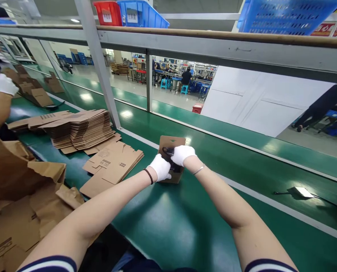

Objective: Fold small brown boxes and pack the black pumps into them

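Note:
A small brown cardboard box (172, 141) stands upright on the green bench, its back panel with a hang hole raised. My left hand (160, 167), in a white glove, is closed on the box's left side. My right hand (182, 154), also gloved, is closed on a black item (168, 151) at the box's opening; a dark loop shows beside the fingers. More black stuff shows inside the box between my hands, but its kind is hidden. To the left lies a stack of flat printed cartons (112, 162).
Taller piles of flat cartons (83, 128) lie further left, near a shelf post (100, 68). A co-worker's gloved hand (4, 85) is beside folded boxes (34, 90). A device with a cable (301, 192) rests at right. Bins (142, 13) stand on the overhead shelf.

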Available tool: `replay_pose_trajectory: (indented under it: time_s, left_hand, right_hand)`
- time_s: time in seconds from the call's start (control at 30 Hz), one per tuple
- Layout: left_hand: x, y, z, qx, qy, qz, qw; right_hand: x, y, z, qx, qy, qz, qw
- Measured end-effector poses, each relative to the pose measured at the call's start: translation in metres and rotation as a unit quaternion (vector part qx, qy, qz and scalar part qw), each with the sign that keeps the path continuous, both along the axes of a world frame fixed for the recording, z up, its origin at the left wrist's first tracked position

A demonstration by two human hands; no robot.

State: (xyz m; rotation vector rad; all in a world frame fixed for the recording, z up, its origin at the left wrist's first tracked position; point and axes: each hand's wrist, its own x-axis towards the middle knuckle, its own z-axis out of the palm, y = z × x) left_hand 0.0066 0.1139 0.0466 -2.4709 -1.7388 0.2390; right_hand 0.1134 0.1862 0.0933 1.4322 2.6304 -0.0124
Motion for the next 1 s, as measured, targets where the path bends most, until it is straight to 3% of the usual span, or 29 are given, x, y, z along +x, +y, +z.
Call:
replay_pose_trajectory:
  time_s: [0.23, 0.4, 0.53, 0.7, 0.83, 1.0]
  left_hand:
    - [-0.011, -0.001, -0.005, 0.004, -0.006, -0.026, 1.000]
    - [-0.010, -0.005, -0.006, 0.003, 0.003, -0.024, 1.000]
    - [-0.006, -0.007, -0.003, 0.003, 0.015, -0.023, 1.000]
    - [-0.004, -0.006, -0.001, 0.007, 0.020, -0.024, 0.999]
    - [-0.009, -0.011, 0.006, 0.014, 0.021, -0.041, 0.999]
    - [-0.037, -0.029, 0.015, 0.042, -0.014, -0.078, 0.996]
  right_hand:
    - [-0.045, 0.005, -0.015, -0.050, -0.075, 0.032, 0.995]
    - [-0.035, 0.001, -0.031, -0.068, -0.081, 0.055, 0.993]
    - [-0.015, -0.009, -0.038, -0.029, -0.050, 0.073, 0.996]
    - [-0.006, -0.015, -0.041, 0.004, -0.017, 0.116, 0.993]
    - [-0.016, -0.007, -0.039, -0.058, -0.055, 0.159, 0.984]
    - [-0.025, 0.012, -0.024, -0.133, -0.099, 0.189, 0.968]
